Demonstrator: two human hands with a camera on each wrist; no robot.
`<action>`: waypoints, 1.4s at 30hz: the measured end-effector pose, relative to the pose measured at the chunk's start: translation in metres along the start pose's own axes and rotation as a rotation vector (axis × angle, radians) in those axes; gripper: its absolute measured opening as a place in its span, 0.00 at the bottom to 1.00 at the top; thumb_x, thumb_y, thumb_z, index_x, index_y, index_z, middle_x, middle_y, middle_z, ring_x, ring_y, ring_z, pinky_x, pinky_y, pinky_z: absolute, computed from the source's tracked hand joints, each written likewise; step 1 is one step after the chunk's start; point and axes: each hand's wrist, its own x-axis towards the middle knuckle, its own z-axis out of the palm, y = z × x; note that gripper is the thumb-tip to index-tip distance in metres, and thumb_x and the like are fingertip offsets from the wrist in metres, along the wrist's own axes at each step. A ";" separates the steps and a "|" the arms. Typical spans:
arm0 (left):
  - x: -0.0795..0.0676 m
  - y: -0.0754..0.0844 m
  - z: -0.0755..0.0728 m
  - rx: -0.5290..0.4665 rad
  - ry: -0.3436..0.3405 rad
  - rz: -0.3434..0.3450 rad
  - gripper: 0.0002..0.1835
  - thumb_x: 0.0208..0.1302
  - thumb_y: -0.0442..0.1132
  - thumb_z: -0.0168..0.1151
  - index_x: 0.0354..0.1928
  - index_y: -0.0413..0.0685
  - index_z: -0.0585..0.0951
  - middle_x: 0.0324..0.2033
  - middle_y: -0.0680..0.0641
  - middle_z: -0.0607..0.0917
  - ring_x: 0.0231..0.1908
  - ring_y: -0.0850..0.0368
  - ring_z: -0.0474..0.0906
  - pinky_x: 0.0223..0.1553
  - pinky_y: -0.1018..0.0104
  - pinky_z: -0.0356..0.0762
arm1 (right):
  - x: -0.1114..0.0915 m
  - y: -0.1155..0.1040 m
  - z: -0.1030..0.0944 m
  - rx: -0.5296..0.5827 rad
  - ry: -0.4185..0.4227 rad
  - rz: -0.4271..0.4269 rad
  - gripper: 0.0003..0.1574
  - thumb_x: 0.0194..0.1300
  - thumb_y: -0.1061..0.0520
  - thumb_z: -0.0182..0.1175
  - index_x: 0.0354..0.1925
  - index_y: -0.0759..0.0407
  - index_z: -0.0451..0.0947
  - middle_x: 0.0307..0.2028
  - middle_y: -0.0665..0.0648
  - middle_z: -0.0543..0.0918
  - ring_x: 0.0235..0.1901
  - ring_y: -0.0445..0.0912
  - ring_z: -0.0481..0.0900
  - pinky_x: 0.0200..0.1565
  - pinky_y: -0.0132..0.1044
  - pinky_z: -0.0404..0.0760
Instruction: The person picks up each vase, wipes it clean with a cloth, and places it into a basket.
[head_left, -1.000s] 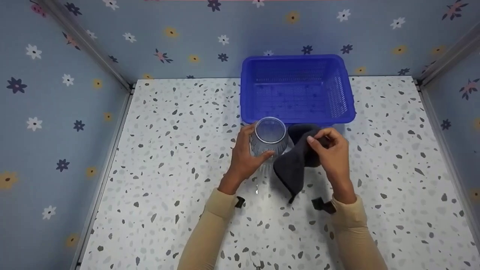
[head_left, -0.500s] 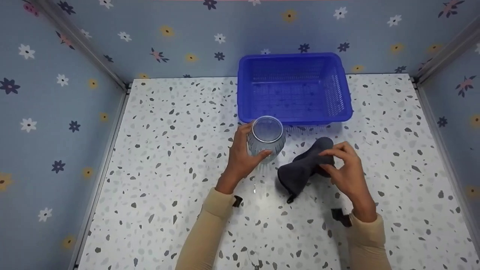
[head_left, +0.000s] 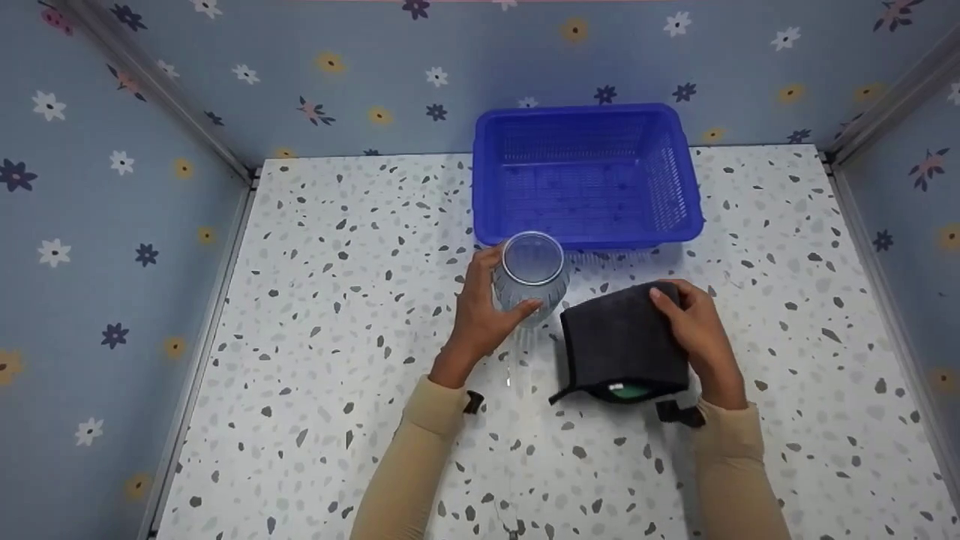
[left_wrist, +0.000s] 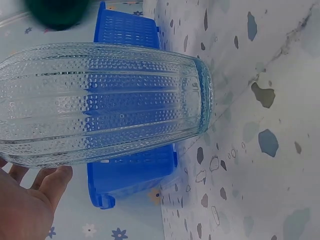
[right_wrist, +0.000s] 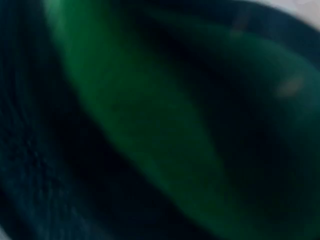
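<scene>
My left hand [head_left: 484,319] holds a ribbed clear glass jar [head_left: 517,294] from its left side, fingers behind and thumb in front. The round mouth of the jar faces up. In the left wrist view, the jar's [left_wrist: 135,100] dotted, fluted wall shows, with its base right at the tabletop; fingers [left_wrist: 55,182] touch its side. To the right, my right hand [head_left: 697,322] pinches a dark grey cloth [head_left: 622,337] by its upper right corner, thumb on top. The cloth hangs folded and squarish, gaping along its front edge where green shows inside. Blurred green and dark fabric [right_wrist: 145,125] fills the right wrist view.
A blue perforated plastic basket [head_left: 484,180] stands directly behind the jar, against the flowered back wall [head_left: 420,45]. Side panels [head_left: 97,300] bound the speckled white tabletop [head_left: 315,300] at left and right.
The cloth went from bunched up beside the jar to a flatter, squarish shape, shifting right and nearer the body with my right hand. My left hand keeps its hold on the jar.
</scene>
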 end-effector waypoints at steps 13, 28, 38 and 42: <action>0.000 -0.001 0.000 -0.003 0.001 -0.022 0.44 0.59 0.48 0.81 0.69 0.41 0.66 0.71 0.38 0.69 0.72 0.42 0.68 0.68 0.46 0.73 | 0.027 0.045 -0.014 -0.373 -0.256 0.147 0.55 0.72 0.64 0.65 0.83 0.71 0.43 0.76 0.82 0.56 0.73 0.75 0.61 0.70 0.67 0.66; -0.004 0.000 0.006 -0.043 0.024 -0.004 0.48 0.66 0.61 0.72 0.76 0.43 0.60 0.77 0.41 0.65 0.75 0.47 0.65 0.70 0.49 0.72 | 0.031 0.010 -0.002 -0.444 0.294 -0.539 0.31 0.64 0.73 0.71 0.64 0.74 0.77 0.61 0.75 0.75 0.63 0.67 0.73 0.65 0.60 0.72; -0.009 0.000 0.014 -0.057 0.026 -0.072 0.59 0.56 0.50 0.83 0.81 0.46 0.54 0.79 0.41 0.61 0.75 0.46 0.65 0.68 0.44 0.73 | 0.073 0.020 0.007 -0.613 0.297 -0.840 0.32 0.61 0.78 0.68 0.63 0.67 0.82 0.65 0.69 0.80 0.65 0.66 0.76 0.69 0.58 0.71; -0.011 0.000 0.016 -0.042 0.032 -0.098 0.60 0.55 0.50 0.84 0.81 0.48 0.54 0.79 0.41 0.62 0.74 0.44 0.67 0.67 0.43 0.73 | 0.083 0.026 0.010 -0.637 0.307 -0.897 0.28 0.62 0.77 0.68 0.60 0.66 0.85 0.63 0.67 0.82 0.63 0.65 0.78 0.69 0.58 0.72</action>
